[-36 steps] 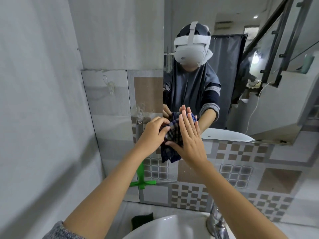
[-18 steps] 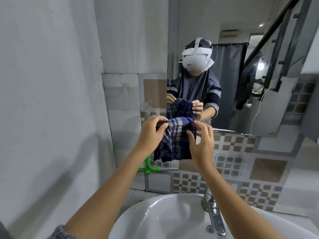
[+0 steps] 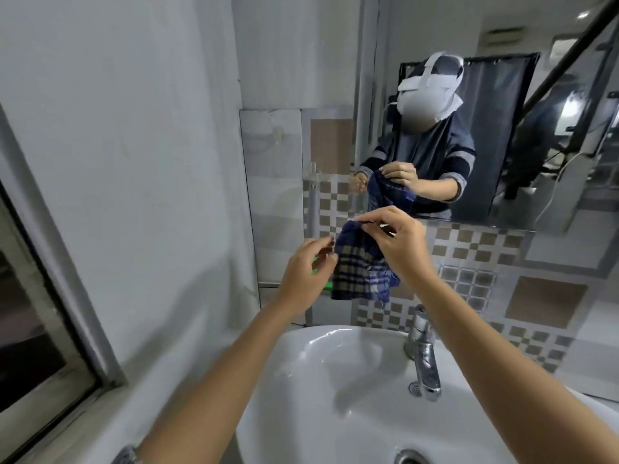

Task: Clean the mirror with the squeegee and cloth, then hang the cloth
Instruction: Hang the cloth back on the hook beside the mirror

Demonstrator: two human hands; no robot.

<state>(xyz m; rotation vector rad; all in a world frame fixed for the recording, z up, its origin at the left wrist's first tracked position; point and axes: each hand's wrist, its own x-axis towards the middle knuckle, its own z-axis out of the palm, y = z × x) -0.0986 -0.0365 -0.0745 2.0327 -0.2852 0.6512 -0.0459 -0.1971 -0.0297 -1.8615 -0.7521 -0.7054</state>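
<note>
- Right now your right hand [image 3: 393, 244] pinches the top edge of the plaid cloth [image 3: 363, 267] between thumb and fingertips, and the blue, tan and white checked fabric hangs down from that pinch in loose folds.
- Your left hand [image 3: 306, 274] sits just beside the cloth's left edge, fingers curled with the tips near the fabric; whether they actually grip it cannot be told, as the view is blurred there.
- You hold the cloth in the air above the back rim of the white washbasin [image 3: 301, 380], in front of the tiled wall [image 3: 549, 296] and just below the mirror's lower edge.
- The mirror [image 3: 502, 145] hangs on the wall above the patterned tiles, and it reflects you, both hands and the cloth.
- A sliver of a green squeegee [image 3: 326, 285] shows against the wall behind the cloth, between your left hand and the fabric; most of it is hidden.
- The chrome faucet [image 3: 423, 349] stands at the basin's back rim, to the right of the hanging cloth and under your right forearm.
- A clear hook [image 3: 276, 132] is stuck on the pale tile left of the mirror, well above the cloth, with nothing on it.
- At the left edge, a dark window [image 3: 30, 329] with a grey frame runs along the plain wall.
- No brand, label or legible writing shows on the cloth, faucet, basin or tiles.
</note>
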